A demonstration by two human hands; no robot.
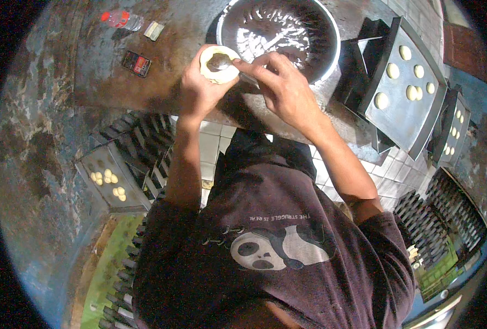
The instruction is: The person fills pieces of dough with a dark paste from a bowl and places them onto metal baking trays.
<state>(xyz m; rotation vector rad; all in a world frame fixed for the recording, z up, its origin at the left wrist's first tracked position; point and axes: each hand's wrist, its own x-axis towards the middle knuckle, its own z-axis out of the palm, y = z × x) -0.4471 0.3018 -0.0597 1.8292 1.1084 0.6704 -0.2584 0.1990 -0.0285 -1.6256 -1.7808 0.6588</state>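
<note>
My left hand (201, 91) cups a round piece of pale dough (205, 73) opened into a hollow, with dark filling in its middle. A metal spoon (219, 62) rests in that hollow; my right hand (282, 84) grips it, one finger reaching to the dough's rim. Just behind my hands stands a large round metal basin (337, 39) holding a dark, glossy filling. Whether the spoon carries any filling cannot be told.
Right of the basin, a metal tray (405, 115) bears several dough balls (392, 70). Another such tray (453, 123) lies farther right, and one (124, 197) stands low left beside a rack. A plastic bottle (124, 20), a small pale packet (154, 31) and a dark red-marked box (136, 64) lie at the upper left.
</note>
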